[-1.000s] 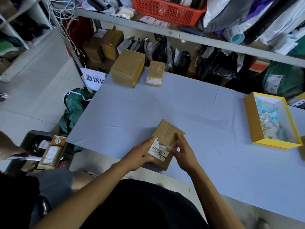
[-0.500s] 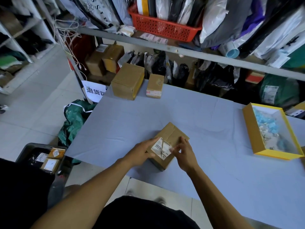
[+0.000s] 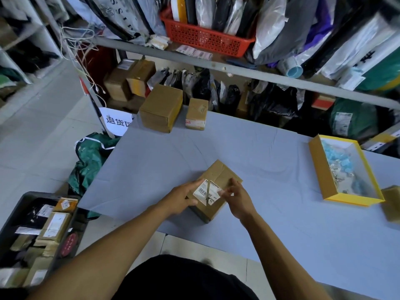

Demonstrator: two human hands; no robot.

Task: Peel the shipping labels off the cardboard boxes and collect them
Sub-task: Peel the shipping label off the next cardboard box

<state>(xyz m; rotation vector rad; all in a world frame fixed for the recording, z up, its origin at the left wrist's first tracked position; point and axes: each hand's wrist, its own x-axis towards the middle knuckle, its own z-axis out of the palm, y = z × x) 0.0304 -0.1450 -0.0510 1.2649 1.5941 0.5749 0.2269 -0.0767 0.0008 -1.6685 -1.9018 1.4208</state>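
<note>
Holding the cardboard box (image 3: 218, 180) near the bench (image 3: 270, 169) front edge with our left hand (image 3: 184, 197), we pinch the shipping label (image 3: 206, 191) corner with our right hand (image 3: 237, 197).

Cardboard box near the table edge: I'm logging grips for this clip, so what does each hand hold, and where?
The left hand grips the cardboard box by its left side. The right hand pinches the shipping label at its right edge.
</note>
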